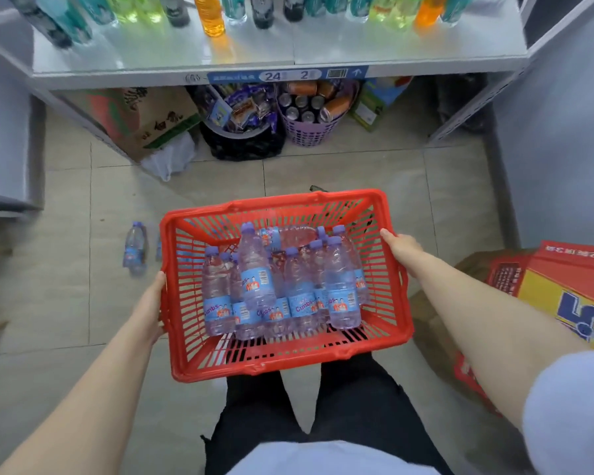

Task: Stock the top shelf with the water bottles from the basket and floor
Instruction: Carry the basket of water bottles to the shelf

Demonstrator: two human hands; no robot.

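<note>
- The red basket (282, 366) is in the middle of the frame, above the person's dark trousers (357, 406).
- The left hand (153, 303) is clamped on the basket's wall at the left of the frame, thumb up near the rim. Its fingers go under the edge and are mostly hidden.
- The right hand (402, 246) grips the rim on the opposite side, closer to the far corner, with its thumb along the top of the rim.
- The water bottles (258, 282) fill the basket. They are clear, with lilac caps and blue labels. Most stand upright and close together, and one lies on its side at the far end.
- One more bottle on the floor (135, 248) stands on the tiled floor (66, 303) just left of the basket. A second one (158, 247) beside it is mostly covered by the basket wall.
- A white shelf (254, 49) crosses the top of the frame and carries a row of coloured drink bottles (213, 15) at its back. A blue price label (288, 75) is on its front edge.
- Under the shelf are a cardboard box (151, 121), a black basket (244, 145) with snack packets and a purple basket (309, 133) with cans.
- A red and yellow carton (570, 289) is at the right edge.
</note>
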